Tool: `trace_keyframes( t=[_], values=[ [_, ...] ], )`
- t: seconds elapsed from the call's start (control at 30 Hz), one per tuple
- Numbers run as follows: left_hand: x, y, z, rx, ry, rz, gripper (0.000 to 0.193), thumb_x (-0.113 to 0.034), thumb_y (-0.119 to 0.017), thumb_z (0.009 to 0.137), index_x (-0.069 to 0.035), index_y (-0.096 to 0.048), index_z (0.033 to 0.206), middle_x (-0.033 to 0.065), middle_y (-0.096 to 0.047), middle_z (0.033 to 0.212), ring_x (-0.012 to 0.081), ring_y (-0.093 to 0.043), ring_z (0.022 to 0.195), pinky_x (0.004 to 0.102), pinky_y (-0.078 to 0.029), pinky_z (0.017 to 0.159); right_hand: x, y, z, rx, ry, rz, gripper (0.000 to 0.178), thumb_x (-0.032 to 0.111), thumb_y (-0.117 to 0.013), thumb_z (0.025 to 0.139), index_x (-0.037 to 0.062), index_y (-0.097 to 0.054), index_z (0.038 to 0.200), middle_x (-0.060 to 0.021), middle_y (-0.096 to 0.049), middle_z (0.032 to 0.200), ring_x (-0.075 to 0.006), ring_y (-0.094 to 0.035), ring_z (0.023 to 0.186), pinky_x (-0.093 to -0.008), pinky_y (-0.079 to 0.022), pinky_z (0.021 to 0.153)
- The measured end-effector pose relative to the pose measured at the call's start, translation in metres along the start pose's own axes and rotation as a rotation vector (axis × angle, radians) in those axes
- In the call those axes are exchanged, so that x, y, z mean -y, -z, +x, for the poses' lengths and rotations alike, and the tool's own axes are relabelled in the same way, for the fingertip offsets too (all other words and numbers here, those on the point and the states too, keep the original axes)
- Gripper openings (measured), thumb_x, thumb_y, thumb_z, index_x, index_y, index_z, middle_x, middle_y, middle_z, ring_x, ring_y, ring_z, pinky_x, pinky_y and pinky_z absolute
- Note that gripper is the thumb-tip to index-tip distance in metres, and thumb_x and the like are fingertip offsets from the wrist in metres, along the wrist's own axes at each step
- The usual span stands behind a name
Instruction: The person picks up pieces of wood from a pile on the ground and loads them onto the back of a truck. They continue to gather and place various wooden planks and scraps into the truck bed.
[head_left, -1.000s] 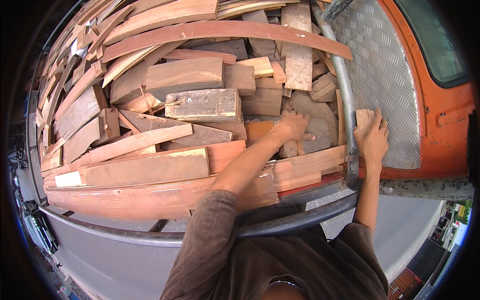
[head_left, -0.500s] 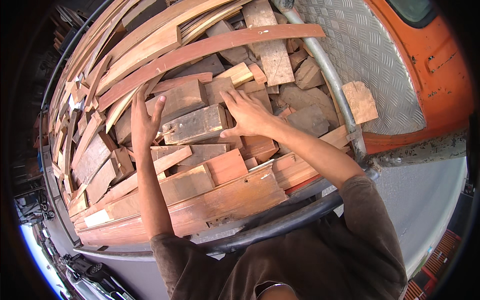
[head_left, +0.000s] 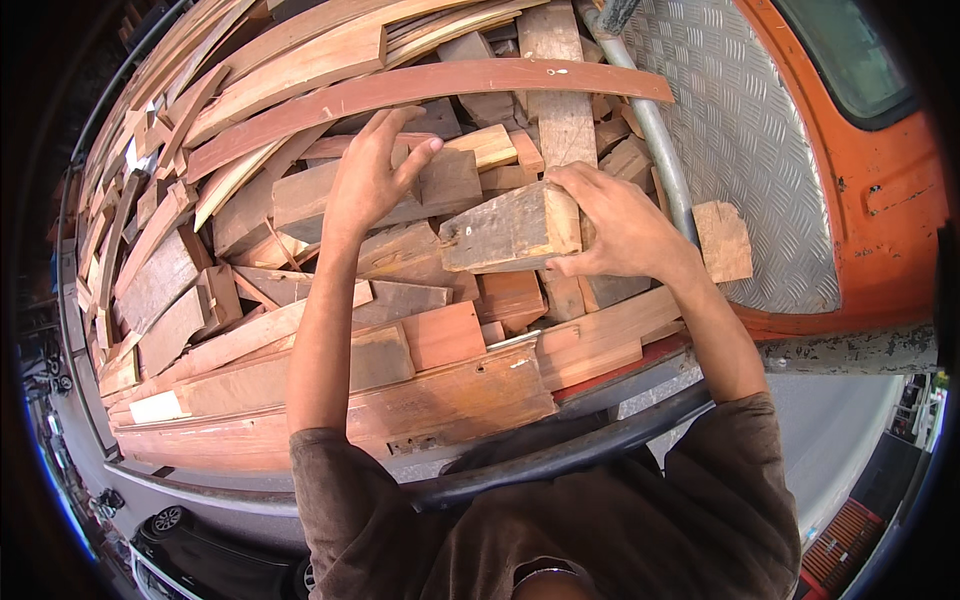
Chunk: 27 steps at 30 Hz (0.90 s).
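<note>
A weathered grey wood block (head_left: pixel 508 230) with a paler sawn end is gripped at its right end by my right hand (head_left: pixel 618 222), thumb below and fingers over the top. It sits above the pile of offcuts, slightly tilted. My left hand (head_left: pixel 375 172) is open, its thumb spread from the fingers, over another thick brownish block (head_left: pixel 305 203). Nothing shows in that hand. Just beyond its fingertips, a long reddish plank (head_left: pixel 430 82) lies across the heap.
Loose boards and blocks fill a truck bed. A metal rail (head_left: pixel 655 140) edges the right side, beside a tread-plate panel (head_left: pixel 750 130) and an orange cab (head_left: pixel 890 190). A dark tube (head_left: pixel 560 450) crosses before my body. A black car (head_left: pixel 220 560) stands lower left.
My right hand has taken hold of the grey wood block and moved it right, away from the left hand. My left hand has shifted right, still open.
</note>
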<state>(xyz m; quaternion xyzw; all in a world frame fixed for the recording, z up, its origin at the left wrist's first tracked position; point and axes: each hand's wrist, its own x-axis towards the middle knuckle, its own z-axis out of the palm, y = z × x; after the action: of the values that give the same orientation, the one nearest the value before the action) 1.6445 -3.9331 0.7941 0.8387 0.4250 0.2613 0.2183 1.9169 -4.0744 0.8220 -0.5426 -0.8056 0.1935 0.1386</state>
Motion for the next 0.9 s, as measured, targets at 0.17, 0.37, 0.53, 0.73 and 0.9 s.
trace_keyframes(
  t=[0.17,0.37,0.53,0.73,0.9],
  values=[
    [-0.020,-0.095,0.022,0.421,-0.292,0.197,0.047,-0.028,-0.074,0.085,-0.003,-0.059,0.122,0.0169,-0.061,0.124,0.0377,-0.060,0.116,0.0495,-0.048,0.098,-0.003,0.055,-0.067,-0.195,-0.261,-0.219,0.082,0.030,-0.087,0.061,0.0000,-0.052,0.129,-0.0201,-0.062,0.118,-0.0386,-0.062,0.109,-0.0458,-0.051,0.092],
    [-0.023,-0.189,0.038,0.542,-0.237,0.409,0.059,-0.016,-0.076,0.076,0.007,-0.050,0.123,0.0237,-0.053,0.118,0.0387,-0.062,0.108,0.0474,-0.050,0.096,-0.024,0.057,-0.092,-0.346,-0.352,-0.198,0.083,0.031,-0.088,0.060,0.0008,-0.053,0.129,-0.0200,-0.062,0.122,-0.0378,-0.062,0.112,-0.0449,-0.051,0.094],
    [-0.003,-0.188,0.051,0.416,-0.008,0.169,0.077,-0.018,-0.082,0.073,-0.001,-0.042,0.137,0.0235,-0.048,0.138,0.0410,-0.056,0.122,0.0488,-0.048,0.103,-0.044,0.043,-0.081,-0.332,-0.298,-0.038,0.088,0.025,-0.087,0.064,0.0045,-0.045,0.140,-0.0207,-0.057,0.132,-0.0383,-0.057,0.121,-0.0435,-0.048,0.101],
    [0.010,-0.132,0.052,0.408,-0.008,0.041,0.041,-0.007,-0.062,0.089,-0.006,-0.061,0.131,0.0201,-0.059,0.133,0.0386,-0.057,0.123,0.0462,-0.048,0.101,-0.089,0.012,-0.078,-0.179,-0.379,-0.002,0.087,0.015,-0.081,0.073,0.0052,-0.037,0.146,-0.0225,-0.047,0.144,-0.0383,-0.047,0.133,-0.0439,-0.042,0.111],
    [-0.020,-0.126,0.031,0.377,-0.186,0.046,0.068,-0.034,-0.074,0.085,0.000,-0.050,0.139,0.0255,-0.055,0.135,0.0411,-0.053,0.128,0.0480,-0.046,0.105,-0.074,-0.012,-0.072,-0.080,-0.388,-0.247,0.083,0.013,-0.079,0.076,0.0049,-0.037,0.147,-0.0213,-0.044,0.146,-0.0366,-0.046,0.134,-0.0452,-0.040,0.112]
  ],
)
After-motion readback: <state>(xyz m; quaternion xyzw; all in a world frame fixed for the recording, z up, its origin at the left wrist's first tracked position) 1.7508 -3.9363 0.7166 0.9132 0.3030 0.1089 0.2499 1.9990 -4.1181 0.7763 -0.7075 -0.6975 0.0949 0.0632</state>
